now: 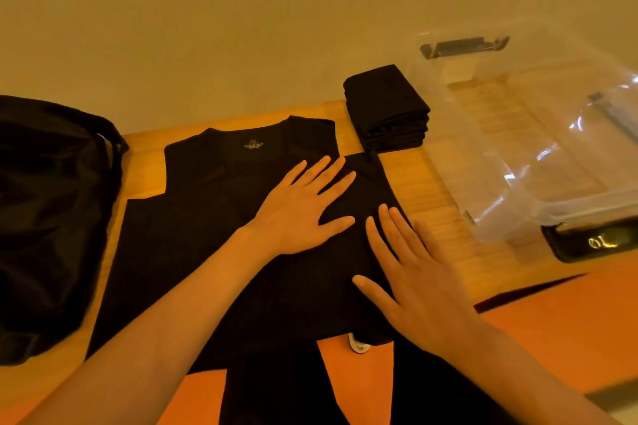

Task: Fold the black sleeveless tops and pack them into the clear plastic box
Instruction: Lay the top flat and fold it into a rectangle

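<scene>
Left hand [300,208], right hand [419,277] flat on black top [207,217], box [587,206] contents unclear

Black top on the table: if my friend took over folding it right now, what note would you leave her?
Left grip: open, pressing flat on the black top.
Right grip: open, flat on the top's right side.
The top lies spread on the table, neck away from you.
A stack of folded tops sits on the table beside the clear box, not in it.
Done: that stack is folded.
Left: finish folding this top, then pack everything into the box. No tops show inside it yet.
</scene>
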Tool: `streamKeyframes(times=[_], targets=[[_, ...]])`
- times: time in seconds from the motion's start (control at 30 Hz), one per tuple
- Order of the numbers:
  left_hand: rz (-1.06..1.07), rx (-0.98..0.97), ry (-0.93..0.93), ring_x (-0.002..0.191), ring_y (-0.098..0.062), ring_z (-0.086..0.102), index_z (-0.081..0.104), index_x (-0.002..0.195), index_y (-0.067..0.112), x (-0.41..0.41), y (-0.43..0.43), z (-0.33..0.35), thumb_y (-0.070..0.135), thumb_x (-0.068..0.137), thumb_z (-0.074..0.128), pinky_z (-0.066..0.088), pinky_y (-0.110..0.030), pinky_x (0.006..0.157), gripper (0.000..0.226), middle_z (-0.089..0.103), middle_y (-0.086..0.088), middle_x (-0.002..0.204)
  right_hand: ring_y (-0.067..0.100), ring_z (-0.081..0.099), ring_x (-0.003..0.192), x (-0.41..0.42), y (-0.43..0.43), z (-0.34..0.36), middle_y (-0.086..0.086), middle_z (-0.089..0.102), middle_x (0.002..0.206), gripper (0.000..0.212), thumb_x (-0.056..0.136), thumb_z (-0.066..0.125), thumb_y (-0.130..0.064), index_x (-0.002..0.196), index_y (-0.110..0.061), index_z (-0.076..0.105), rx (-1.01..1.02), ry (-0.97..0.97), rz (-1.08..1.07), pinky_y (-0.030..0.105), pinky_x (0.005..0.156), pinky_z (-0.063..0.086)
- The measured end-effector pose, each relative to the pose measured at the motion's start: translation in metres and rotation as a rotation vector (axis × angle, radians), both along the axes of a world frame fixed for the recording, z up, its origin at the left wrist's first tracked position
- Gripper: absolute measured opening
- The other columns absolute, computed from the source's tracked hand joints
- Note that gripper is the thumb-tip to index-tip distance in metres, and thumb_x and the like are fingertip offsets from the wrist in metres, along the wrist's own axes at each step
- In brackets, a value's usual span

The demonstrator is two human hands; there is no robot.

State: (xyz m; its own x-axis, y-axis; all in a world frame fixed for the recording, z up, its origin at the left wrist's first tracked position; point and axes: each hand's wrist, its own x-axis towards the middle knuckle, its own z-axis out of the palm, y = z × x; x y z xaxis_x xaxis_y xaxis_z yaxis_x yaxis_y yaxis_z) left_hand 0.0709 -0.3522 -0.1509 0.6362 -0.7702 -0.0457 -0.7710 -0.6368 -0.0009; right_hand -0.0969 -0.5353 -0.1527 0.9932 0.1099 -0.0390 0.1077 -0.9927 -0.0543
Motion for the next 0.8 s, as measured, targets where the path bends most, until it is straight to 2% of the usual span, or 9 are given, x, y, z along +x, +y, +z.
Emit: streamKeyframes(times=[0.13,0.23,0.3,0.37,0.53,0.63,0.7,0.8], targets=[[-0.030,-0.037,0.026,0.155,-0.014,-0.015,-0.001,0.162,0.033,-0.010,0.000,0.005,0.072,0.100,0.018,-0.001,-0.042,0.128,0.076,-0.010,0.005,0.170,0.025,0.006,0.156,-0.009,0.003,-0.001,0.011,0.012,0.167,0.080,0.102,0.010,-0.070,0.160,-0.016,0.019,-0.020,-0.002,-0.001,0.048,0.121,0.010],[-0.178,-0.107,0.070,0.155,-0.010,-0.013,0.006,0.163,0.026,-0.010,-0.022,0.009,0.054,0.107,0.019,-0.004,-0.035,0.128,0.064,-0.004,0.005,0.170,0.024,-0.001,0.156,-0.008,0.005,0.000,0.010,0.005,0.168,0.081,0.100,0.004,-0.070,0.161,-0.017,0.012,-0.007,-0.005,-0.007,0.048,0.124,0.007],[-0.259,-0.058,0.118,0.155,-0.008,-0.012,0.010,0.162,0.025,-0.004,-0.038,0.008,0.047,0.108,0.013,-0.001,-0.037,0.128,0.058,-0.002,0.006,0.170,0.025,0.002,0.156,-0.007,0.008,0.002,0.012,0.009,0.167,0.084,0.100,0.003,-0.070,0.160,-0.014,0.014,0.000,-0.007,-0.038,0.052,0.125,0.012],[-0.290,-0.012,0.143,0.155,-0.007,-0.012,0.009,0.162,0.024,0.007,-0.044,0.007,0.046,0.109,0.012,0.000,-0.038,0.128,0.057,-0.004,0.007,0.170,0.026,0.007,0.155,-0.008,0.009,0.002,0.013,0.014,0.166,0.085,0.101,0.006,-0.070,0.159,-0.011,0.020,0.008,-0.011,-0.056,0.053,0.124,0.018],[-0.364,0.038,0.100,0.155,-0.008,-0.013,0.005,0.162,0.025,0.017,-0.048,0.009,0.051,0.107,0.009,-0.001,-0.039,0.128,0.062,-0.006,0.005,0.170,0.028,0.011,0.155,-0.019,0.008,-0.001,0.015,0.016,0.166,0.082,0.101,0.010,-0.069,0.159,-0.011,0.023,0.031,-0.020,-0.070,0.054,0.122,0.022],[-0.307,-0.089,0.089,0.156,-0.010,-0.008,0.010,0.163,0.023,0.010,-0.037,0.019,0.049,0.108,0.019,0.005,-0.041,0.128,0.061,0.001,0.002,0.171,0.029,0.014,0.154,-0.022,0.005,0.000,0.015,0.021,0.165,0.080,0.101,0.013,-0.070,0.158,-0.015,0.027,0.017,-0.031,-0.068,0.053,0.121,0.016],[-0.189,-0.197,0.043,0.156,-0.013,-0.006,0.012,0.163,0.021,-0.008,-0.015,0.027,0.052,0.107,0.025,0.004,-0.040,0.128,0.065,0.002,0.000,0.171,0.031,0.016,0.154,-0.015,0.002,0.003,0.017,0.023,0.164,0.079,0.101,0.014,-0.070,0.157,-0.018,0.029,0.006,-0.043,-0.078,0.053,0.120,0.011],[0.086,-0.147,0.037,0.154,-0.014,-0.020,0.001,0.162,0.031,-0.044,0.034,0.034,0.064,0.103,0.015,-0.004,-0.039,0.127,0.069,-0.015,0.003,0.169,0.030,0.009,0.155,0.003,0.008,0.005,0.015,0.017,0.166,0.076,0.101,0.012,-0.069,0.159,-0.023,0.024,0.035,-0.047,-0.067,0.050,0.121,0.010]])
